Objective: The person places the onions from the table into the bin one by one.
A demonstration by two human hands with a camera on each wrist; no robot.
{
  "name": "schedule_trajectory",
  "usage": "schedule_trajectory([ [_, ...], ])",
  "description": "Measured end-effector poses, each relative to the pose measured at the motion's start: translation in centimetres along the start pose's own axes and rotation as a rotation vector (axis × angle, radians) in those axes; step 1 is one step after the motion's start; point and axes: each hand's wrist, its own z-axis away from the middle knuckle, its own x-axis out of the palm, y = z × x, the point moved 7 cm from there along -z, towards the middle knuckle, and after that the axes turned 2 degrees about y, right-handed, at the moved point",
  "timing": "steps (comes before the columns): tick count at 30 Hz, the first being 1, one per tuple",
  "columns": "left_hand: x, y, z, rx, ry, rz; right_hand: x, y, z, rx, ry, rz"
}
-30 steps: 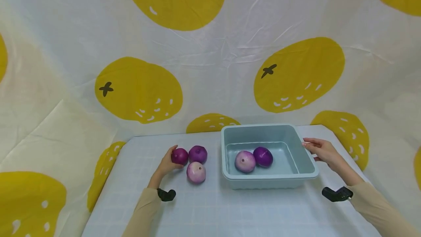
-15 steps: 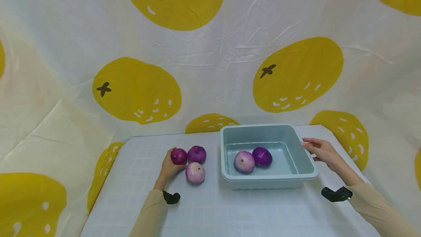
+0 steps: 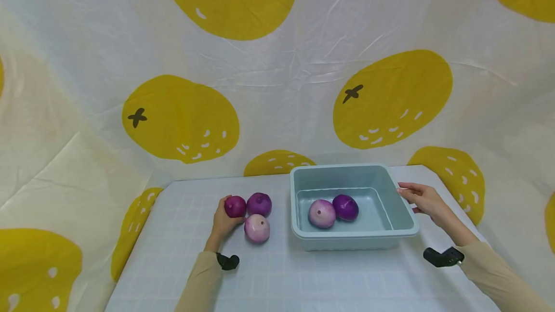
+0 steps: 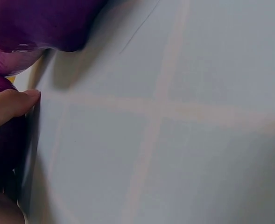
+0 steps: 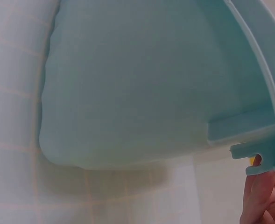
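My left hand [image 3: 224,220] curls round a dark magenta onion [image 3: 235,206] on the table, its thumb [image 4: 17,103] lying against the skin in the left wrist view. Touching or close beside that onion are a purple onion [image 3: 259,204] and a paler pink-white onion [image 3: 257,228]. A light blue plastic bin [image 3: 355,233] stands to the right, holding a pale purple onion [image 3: 322,214] and a deep purple onion [image 3: 345,207] side by side. My right hand [image 3: 427,201] holds the bin's right rim; in the right wrist view its fingers [image 5: 261,193] are under that rim.
A white checked cloth [image 3: 277,283] covers the table. Behind it and at the sides hangs a pale curtain [image 3: 282,110] printed with large yellow fruit. Each wrist carries a small black camera mount [image 3: 228,261].
My left hand has shifted slightly, its wrist swinging to the right while its fingers settle round the magenta onion. The right hand and the bin have stayed in place.
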Motion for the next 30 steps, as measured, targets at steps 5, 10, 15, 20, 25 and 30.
schedule_trajectory([
  [5, 0.1, 0.3, 0.0, 0.016, 0.019, 0.017, -0.3, 0.0, 0.0, -0.003, 0.011, 0.0],
  [10, -0.1, 0.4, 0.3, 0.017, 0.041, 0.012, -0.1, 0.1, -0.1, 0.005, 0.017, -0.014],
  [15, -0.4, 0.4, 0.4, 0.011, 0.04, 0.031, 0.1, 0.1, 0.0, 0.011, 0.012, -0.021],
  [20, -1.2, 0.2, 0.4, -0.013, 0.036, 0.04, 0.1, -0.1, 0.0, -0.002, 0.008, -0.017],
  [25, -2.5, 0.5, 0.6, -0.022, 0.054, 0.014, 0.1, 0.0, 0.1, 0.005, -0.003, -0.019],
  [30, -4.1, 2.2, 1.0, 0.022, 0.076, 0.034, 0.1, 0.1, 0.1, -0.004, -0.002, -0.012],
])
